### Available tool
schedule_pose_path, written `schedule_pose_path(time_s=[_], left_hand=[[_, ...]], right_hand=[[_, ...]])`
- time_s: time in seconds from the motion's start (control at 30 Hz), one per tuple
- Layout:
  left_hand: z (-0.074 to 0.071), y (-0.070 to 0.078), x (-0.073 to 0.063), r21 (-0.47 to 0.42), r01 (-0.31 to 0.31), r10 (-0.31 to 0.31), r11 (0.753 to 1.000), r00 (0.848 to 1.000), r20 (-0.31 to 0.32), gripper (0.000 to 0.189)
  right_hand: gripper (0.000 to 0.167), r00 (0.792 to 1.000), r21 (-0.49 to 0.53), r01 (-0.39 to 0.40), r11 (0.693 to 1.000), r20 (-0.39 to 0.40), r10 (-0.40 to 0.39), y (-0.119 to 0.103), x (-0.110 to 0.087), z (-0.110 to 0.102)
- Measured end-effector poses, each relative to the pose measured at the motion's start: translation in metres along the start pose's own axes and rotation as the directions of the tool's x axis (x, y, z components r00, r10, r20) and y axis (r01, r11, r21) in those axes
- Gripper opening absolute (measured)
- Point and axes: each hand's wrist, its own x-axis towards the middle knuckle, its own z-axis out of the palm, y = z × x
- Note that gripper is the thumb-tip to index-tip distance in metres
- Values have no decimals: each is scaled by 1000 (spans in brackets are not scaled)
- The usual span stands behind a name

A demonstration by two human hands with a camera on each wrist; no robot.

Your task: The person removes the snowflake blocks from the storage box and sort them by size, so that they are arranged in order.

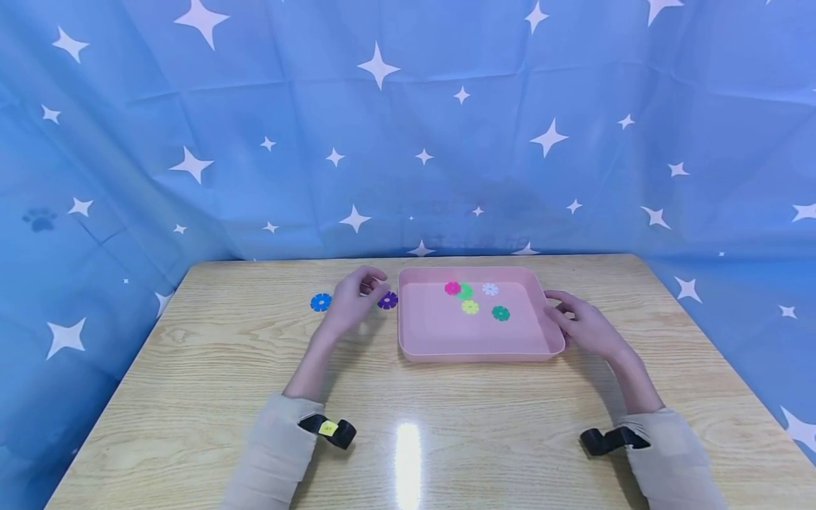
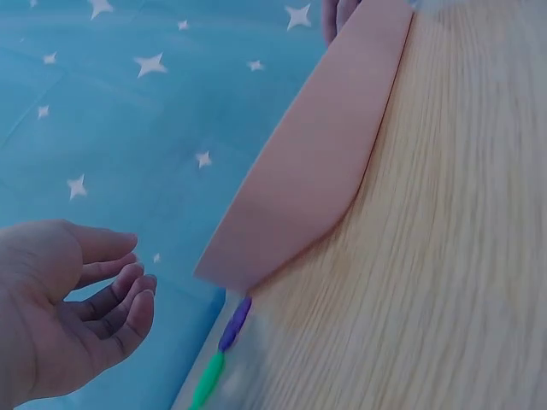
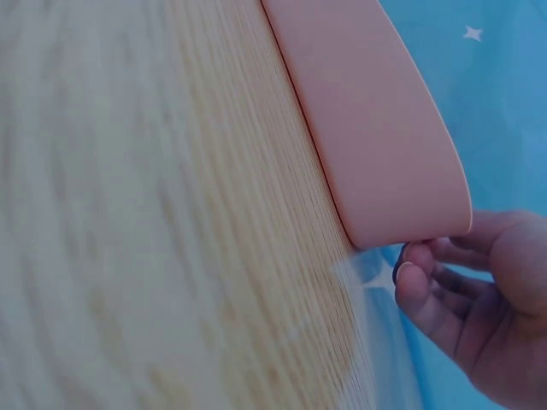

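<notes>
The shallow pink plastic tray (image 1: 440, 333) lies flat and broadside to the person, so its low walls would keep small flat pieces from sliding off. At its right wall the right hand (image 1: 586, 327) has fingertips against the outside, loosely bent and not wrapped round it; that looks like steadying, though how hard it presses I cannot tell. Just left of the tray hangs the left hand (image 1: 353, 299), half open, fingers softly curved, apparently holding nothing, a shape that would suit pinching a thin piece by its edge.

Nearest the tray on that side is a purple notched plastic disc (image 1: 387, 305); farther left is a blue notched plastic disc (image 1: 316, 302). A green plastic piece (image 2: 209, 380) lies next to the purple one (only the left wrist view shows it). Inside the tray, toward its far side, pink (image 1: 452, 288), light green (image 1: 465, 291), white (image 1: 490, 289), yellow (image 1: 470, 307) and dark green discs (image 1: 501, 313) lie loosely scattered, the pink overlapping the light green.

Under the tray is a pale wood-grained table (image 1: 510, 425), glossy enough to catch a light in front of it; behind hangs a blue fabric curtain (image 1: 472, 127) with white stars.
</notes>
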Motion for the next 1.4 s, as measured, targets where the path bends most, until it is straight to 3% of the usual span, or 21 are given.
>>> schedule_pose_path(time_s=[0.2,0.43,0.53,0.7,0.8,1.13,1.4], left_hand=[[23,13,6,-18,-35,36,999,998,55,25],[50,26,13,-30,-28,31,999,993,116,26],[62,26,19,-26,-34,37,999,990,133,26],[81,23,32,-33,-102,106,994,979,174,25],[90,21,38,-34,-100,105,994,973,206,23],[110,28,52,-13,-50,51,999,958,282,27],[121,22,64,-7,-74,72,997,937,342,31]], right_hand=[[53,1000,10,-1,1000,-3,1,1,-1,-1],[53,1000,13,-2,1000,5,2,1,-1,-3],[53,1000,8,-3,1000,4,3,1,-2,-3],[54,1000,3,-1,1000,2,1,1,-2,-3],[54,1000,20,-2,1000,9,2,1,-1,-3],[54,1000,70,-10,998,30,8,2,-2,-3],[53,1000,60,-1,998,21,0,2,-1,-2]])
